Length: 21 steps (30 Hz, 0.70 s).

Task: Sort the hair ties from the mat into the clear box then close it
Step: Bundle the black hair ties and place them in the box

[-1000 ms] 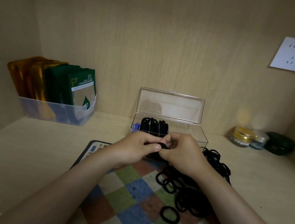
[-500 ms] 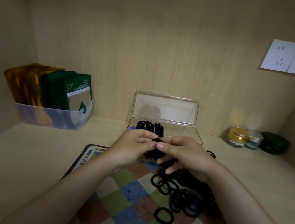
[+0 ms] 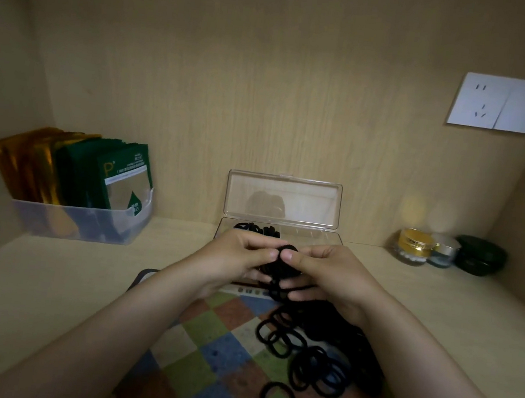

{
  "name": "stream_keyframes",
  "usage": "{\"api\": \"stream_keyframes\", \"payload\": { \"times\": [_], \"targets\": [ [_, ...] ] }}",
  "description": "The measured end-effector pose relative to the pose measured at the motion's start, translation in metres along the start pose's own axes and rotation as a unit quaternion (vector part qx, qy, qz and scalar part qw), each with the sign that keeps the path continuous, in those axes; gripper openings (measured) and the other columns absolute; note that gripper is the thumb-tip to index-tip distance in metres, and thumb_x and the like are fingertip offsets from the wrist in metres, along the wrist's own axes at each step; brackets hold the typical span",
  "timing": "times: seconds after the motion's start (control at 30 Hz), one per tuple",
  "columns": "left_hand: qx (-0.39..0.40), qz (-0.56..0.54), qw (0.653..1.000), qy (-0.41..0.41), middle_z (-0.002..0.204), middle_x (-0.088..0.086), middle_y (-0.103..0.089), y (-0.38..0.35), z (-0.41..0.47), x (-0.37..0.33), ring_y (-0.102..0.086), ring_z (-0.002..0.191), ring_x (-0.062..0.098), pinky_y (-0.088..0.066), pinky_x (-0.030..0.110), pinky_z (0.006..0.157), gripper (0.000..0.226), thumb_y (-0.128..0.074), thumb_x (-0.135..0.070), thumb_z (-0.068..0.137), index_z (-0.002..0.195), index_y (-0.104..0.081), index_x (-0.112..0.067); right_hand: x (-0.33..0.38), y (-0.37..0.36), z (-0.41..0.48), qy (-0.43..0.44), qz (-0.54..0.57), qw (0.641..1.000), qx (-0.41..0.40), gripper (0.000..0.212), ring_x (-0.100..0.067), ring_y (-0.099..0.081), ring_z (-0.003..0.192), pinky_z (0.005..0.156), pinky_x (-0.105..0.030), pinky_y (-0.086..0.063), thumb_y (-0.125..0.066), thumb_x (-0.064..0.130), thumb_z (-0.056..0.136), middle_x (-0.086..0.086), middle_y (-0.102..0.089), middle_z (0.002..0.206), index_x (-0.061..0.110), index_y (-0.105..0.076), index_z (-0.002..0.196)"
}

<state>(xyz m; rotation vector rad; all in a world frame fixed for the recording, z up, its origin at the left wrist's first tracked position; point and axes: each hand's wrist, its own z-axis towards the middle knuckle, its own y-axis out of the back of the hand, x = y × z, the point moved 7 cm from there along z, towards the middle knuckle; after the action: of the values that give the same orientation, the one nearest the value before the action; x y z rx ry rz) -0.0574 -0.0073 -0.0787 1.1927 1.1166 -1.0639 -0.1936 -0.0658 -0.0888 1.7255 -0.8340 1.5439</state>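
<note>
Large "P" on front green packet (image 3: pixel 123 178); smaller print unreadable.

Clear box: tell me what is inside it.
Black hair ties are packed at the left end of the clear box; none show further right. Its near side is hidden behind the left hand and right hand, which pinch a bundle of ties.
</note>
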Motion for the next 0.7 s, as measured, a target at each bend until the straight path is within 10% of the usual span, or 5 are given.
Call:
{"api": "stream_keyframes", "payload": {
  "times": [0.23, 0.7],
  "targets": [
    [-0.053, 0.082, 0.994, -0.052, 0.104, 0.0, -0.075, 0.007, 0.04, -0.033, -0.071, 0.094, 0.007, -0.06, 0.024, 0.071, 0.016, -0.066, -0.02, 0.095, 0.109, -0.074, -0.017, 0.025, 0.03, 0.016, 0.024, -0.054, 0.996, -0.067, 0.037, -0.02, -0.073, 0.078, 0.083, -0.041, -0.058, -0.078, 0.031, 0.082, -0.009, -0.078, 0.088, -0.001, -0.074, 0.101],
    [-0.072, 0.389, 0.912, -0.109, 0.133, -0.005, -0.059, 0.032, 0.085, 0.008, -0.052, 0.123, 0.014, -0.043, 0.031, 0.103, 0.041, -0.041, -0.012, 0.1, 0.131, -0.061, -0.029, 0.043, 0.025, 0.088, -0.033, -0.372, 0.922, -0.1, 0.028, -0.016, -0.068, 0.05, 0.043, -0.022, -0.047, -0.078, 0.023, 0.081, -0.016, -0.076, 0.073, -0.003, -0.074, 0.089]
  ]
}}
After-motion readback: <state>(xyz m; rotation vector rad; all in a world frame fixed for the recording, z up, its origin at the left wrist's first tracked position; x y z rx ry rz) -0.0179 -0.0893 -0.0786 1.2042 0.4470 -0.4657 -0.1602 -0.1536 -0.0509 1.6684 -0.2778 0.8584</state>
